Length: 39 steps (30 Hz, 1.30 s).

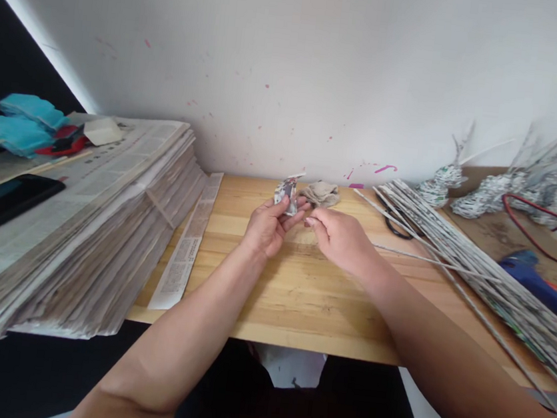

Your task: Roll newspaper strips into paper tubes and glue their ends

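My left hand holds a small folded newspaper piece between thumb and fingers, above the table's middle. Its other fingers are spread below the piece. My right hand is just to the right, thumb and index finger pinched together close to the left fingertips. What the pinch holds is too small to make out. A thin paper tube runs from behind the right wrist toward the pile at right; whether it reaches the fingers is hidden. Behind the hands lies a crumpled beige cloth.
A tall newspaper stack fills the left, with a phone on top and a newspaper strip beside it. Rolled paper tubes, black-handled scissors, a blue glue gun and woven paper figures occupy the right.
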Available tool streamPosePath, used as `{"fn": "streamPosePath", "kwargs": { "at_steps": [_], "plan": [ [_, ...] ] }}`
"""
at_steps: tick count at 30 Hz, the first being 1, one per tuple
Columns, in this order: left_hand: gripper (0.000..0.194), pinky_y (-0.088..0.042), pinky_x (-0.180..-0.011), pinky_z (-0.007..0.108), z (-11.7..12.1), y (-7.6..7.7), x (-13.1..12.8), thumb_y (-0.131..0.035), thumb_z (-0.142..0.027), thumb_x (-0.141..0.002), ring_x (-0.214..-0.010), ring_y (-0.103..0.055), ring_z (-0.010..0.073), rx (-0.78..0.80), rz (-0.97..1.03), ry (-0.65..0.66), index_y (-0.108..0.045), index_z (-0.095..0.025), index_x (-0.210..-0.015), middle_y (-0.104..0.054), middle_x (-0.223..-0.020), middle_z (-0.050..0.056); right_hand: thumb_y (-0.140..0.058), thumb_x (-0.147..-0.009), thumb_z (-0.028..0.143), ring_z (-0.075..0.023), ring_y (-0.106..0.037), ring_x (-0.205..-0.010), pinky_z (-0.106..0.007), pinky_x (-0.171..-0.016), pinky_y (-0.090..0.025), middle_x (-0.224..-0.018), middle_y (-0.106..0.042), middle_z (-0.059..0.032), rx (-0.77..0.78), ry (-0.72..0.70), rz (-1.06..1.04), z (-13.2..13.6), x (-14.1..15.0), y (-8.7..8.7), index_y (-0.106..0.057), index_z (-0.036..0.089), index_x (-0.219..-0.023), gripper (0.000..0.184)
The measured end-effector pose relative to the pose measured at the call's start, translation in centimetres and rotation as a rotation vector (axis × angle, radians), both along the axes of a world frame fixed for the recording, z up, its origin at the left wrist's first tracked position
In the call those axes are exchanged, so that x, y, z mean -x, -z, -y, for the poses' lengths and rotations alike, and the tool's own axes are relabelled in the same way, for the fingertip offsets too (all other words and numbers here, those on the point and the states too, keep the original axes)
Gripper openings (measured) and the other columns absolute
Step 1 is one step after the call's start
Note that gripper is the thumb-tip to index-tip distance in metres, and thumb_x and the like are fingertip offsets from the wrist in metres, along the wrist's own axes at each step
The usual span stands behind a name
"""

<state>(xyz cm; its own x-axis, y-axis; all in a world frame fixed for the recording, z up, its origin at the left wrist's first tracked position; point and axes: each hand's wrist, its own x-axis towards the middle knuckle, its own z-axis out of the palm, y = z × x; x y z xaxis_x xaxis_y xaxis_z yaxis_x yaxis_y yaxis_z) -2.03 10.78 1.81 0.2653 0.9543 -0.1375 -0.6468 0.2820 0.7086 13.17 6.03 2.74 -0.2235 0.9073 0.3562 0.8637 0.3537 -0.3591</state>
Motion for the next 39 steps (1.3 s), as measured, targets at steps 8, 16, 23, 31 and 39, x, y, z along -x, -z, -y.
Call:
{"fn": "streamPosePath", "kwargs": {
  "at_steps": [8, 16, 23, 31, 39],
  "plan": [
    [0.009, -0.056, -0.089, 0.029, -0.40, 0.09, 0.07, -0.056, -0.012, -0.089, -0.090, -0.072, 0.0180, 0.027, 0.009, -0.022, -0.065, -0.011, -0.091, -0.073, -0.087, 0.008, -0.046, -0.095, 0.034, -0.0170, -0.058, -0.064, -0.027, -0.061, -0.033, -0.078, -0.069, -0.0043, -0.026, 0.001, 0.052, 0.23, -0.07, -0.21, -0.061, 0.019, -0.092, 0.022],
    [0.009, -0.055, -0.093, 0.030, -0.43, 0.14, 0.11, -0.057, -0.013, -0.090, -0.098, -0.071, 0.0192, 0.004, -0.008, -0.035, -0.065, -0.011, -0.086, -0.074, -0.090, 0.009, -0.043, -0.097, 0.031, -0.0193, -0.062, -0.071, -0.028, -0.061, -0.033, -0.086, -0.071, -0.0071, -0.017, 0.008, 0.093, 0.41, 0.07, -0.15, -0.060, 0.018, -0.100, 0.022],
    [0.008, -0.055, -0.093, 0.031, -0.47, 0.05, 0.07, -0.059, -0.011, -0.088, -0.096, -0.071, 0.0199, 0.026, 0.013, -0.053, -0.067, -0.009, -0.088, -0.073, -0.087, 0.010, -0.041, -0.098, 0.032, -0.0190, -0.060, -0.069, -0.030, -0.059, -0.029, -0.078, -0.068, -0.0065, -0.086, 0.055, 0.203, 0.47, 0.30, -0.53, -0.059, 0.018, -0.083, 0.027],
    [0.010, -0.057, -0.087, 0.028, -0.54, 0.18, 0.01, -0.055, -0.010, -0.090, -0.085, -0.073, 0.0167, 0.018, 0.025, -0.055, -0.065, -0.009, -0.087, -0.073, -0.084, 0.008, -0.047, -0.096, 0.034, -0.0197, -0.062, -0.076, -0.029, -0.061, -0.032, -0.089, -0.070, -0.0068, -0.082, 0.048, 0.155, 0.74, 0.40, -0.67, -0.060, 0.018, -0.096, 0.021],
    [0.011, -0.056, -0.091, 0.027, -0.71, 0.16, 0.16, -0.054, -0.011, -0.091, -0.098, -0.071, 0.0190, 0.060, 0.003, -0.043, -0.065, -0.010, -0.089, -0.073, -0.090, 0.010, -0.045, -0.097, 0.035, -0.0208, -0.062, -0.076, -0.030, -0.063, -0.034, -0.089, -0.071, -0.0080, -0.061, 0.055, 0.163, 0.51, 0.14, -0.45, -0.062, 0.018, -0.098, 0.024]
  ]
}}
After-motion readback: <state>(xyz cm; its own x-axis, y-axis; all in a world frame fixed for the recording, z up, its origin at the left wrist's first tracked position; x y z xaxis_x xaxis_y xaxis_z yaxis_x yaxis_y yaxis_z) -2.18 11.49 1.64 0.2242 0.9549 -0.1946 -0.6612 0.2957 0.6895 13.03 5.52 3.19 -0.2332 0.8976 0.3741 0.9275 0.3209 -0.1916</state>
